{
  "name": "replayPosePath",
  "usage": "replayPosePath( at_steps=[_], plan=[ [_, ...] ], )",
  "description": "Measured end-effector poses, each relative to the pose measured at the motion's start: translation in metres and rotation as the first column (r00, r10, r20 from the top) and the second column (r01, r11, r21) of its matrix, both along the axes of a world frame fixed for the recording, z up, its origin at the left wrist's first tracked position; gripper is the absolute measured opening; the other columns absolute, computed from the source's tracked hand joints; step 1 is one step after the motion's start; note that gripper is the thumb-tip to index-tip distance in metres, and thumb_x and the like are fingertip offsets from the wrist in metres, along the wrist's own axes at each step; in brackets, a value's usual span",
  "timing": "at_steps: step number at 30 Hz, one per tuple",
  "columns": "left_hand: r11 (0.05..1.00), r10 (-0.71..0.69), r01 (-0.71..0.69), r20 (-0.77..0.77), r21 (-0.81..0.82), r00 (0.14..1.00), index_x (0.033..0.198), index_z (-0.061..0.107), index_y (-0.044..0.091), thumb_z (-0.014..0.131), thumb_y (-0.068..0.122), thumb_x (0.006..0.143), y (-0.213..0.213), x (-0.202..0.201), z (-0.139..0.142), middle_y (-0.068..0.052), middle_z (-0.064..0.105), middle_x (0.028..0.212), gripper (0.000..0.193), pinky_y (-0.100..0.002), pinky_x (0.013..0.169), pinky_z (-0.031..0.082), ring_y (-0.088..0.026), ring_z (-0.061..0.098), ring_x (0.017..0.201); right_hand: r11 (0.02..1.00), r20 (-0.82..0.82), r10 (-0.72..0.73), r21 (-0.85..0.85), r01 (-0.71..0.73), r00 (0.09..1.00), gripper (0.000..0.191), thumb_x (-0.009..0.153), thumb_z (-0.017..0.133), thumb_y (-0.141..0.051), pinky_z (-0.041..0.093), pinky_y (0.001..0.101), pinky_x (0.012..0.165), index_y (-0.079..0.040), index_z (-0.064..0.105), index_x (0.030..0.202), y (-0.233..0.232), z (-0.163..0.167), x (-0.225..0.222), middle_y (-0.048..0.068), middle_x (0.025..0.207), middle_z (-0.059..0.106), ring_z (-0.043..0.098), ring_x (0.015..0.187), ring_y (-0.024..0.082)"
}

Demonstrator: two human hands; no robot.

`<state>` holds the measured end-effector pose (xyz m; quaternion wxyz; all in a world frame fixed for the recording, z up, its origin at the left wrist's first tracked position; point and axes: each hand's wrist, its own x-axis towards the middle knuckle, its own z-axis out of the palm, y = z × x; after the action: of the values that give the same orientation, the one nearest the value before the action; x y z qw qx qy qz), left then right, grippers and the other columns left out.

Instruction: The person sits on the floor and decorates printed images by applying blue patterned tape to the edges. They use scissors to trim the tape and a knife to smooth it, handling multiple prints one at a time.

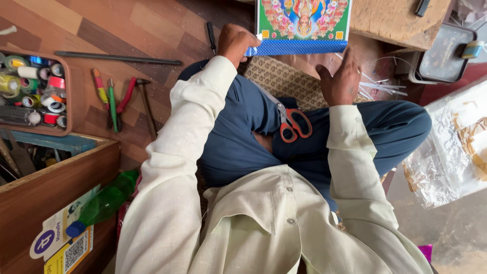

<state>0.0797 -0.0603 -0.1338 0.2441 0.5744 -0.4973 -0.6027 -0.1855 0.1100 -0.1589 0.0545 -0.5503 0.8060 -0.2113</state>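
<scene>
I sit cross-legged on the floor. My left hand (236, 42) pinches the near left corner of a colourful green-bordered picture print (303, 25) with a blue lower strip. My right hand (342, 81) hovers with fingers spread just below the print's right corner, over a patterned beige cushion (279, 78). Orange-handled scissors (294, 124) rest on my lap between my blue-trousered knees.
A tray of tape rolls (30, 91) sits at the left. Pliers, screwdrivers and a hammer (124, 104) lie on the wooden floor beside a long metal rod (116, 58). A green bottle (101, 203) leans on a wooden box. Crumpled plastic sheeting (451, 147) lies right.
</scene>
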Motion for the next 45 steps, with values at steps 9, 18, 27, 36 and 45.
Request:
replayPosePath(
  at_steps=[9,18,27,36,45],
  plan=[
    [1.000,-0.006,0.001,-0.166,-0.028,0.986,0.078,0.076,-0.003,0.076,0.015,0.071,-0.004,0.004,-0.040,-0.011,0.072,0.068,0.020,-0.032,0.043,0.050,-0.019,0.067,0.054,0.899,0.046,0.402,0.172,-0.403,0.915,0.031,0.083,0.080,-0.027,0.054,0.0446,0.065,-0.009,0.072,0.108,0.096,0.064,0.108,0.014,0.094,0.070,0.069,0.077,0.035],
    [0.994,-0.064,0.072,-0.103,0.079,0.993,0.092,0.074,0.000,0.072,0.008,0.084,0.005,0.001,-0.033,-0.009,0.070,0.079,0.012,-0.028,0.046,0.050,-0.015,0.064,0.059,0.981,0.023,0.192,0.019,-0.193,0.981,0.083,0.065,0.080,-0.062,0.053,0.0469,0.066,0.000,0.060,0.115,0.108,0.114,0.120,0.019,0.100,0.066,0.066,0.085,0.037],
    [0.992,-0.098,0.102,-0.056,0.077,0.994,0.093,0.073,-0.002,0.069,0.008,0.086,0.004,0.000,-0.015,-0.010,0.073,0.082,0.012,-0.027,0.047,0.050,-0.015,0.066,0.060,0.915,0.150,0.231,0.302,-0.267,0.961,0.027,0.086,0.073,-0.022,0.053,0.0445,0.056,-0.008,0.064,0.107,0.088,0.064,0.099,0.015,0.082,0.071,0.068,0.068,0.032],
    [0.999,0.041,-0.038,-0.092,0.037,0.995,0.090,0.075,0.002,0.074,0.017,0.080,-0.002,-0.002,-0.033,-0.008,0.071,0.072,0.017,-0.032,0.041,0.046,-0.016,0.063,0.052,0.966,0.929,-0.257,0.248,-0.069,-0.265,0.043,0.101,0.060,-0.043,0.056,0.0342,0.050,-0.001,0.061,0.110,0.087,0.062,0.127,0.005,0.085,0.068,0.067,0.064,0.019],
    [0.997,0.024,-0.025,0.019,0.066,1.000,0.084,0.077,0.001,0.069,0.018,0.072,-0.006,0.013,-0.024,-0.011,0.076,0.070,0.022,-0.032,0.041,0.050,-0.019,0.069,0.053,0.958,0.970,-0.186,0.145,-0.247,-0.154,0.067,0.098,0.059,-0.055,0.034,0.0252,0.042,0.003,0.059,0.130,0.045,0.076,0.156,0.006,0.077,0.061,0.059,0.056,0.015]
  ],
)
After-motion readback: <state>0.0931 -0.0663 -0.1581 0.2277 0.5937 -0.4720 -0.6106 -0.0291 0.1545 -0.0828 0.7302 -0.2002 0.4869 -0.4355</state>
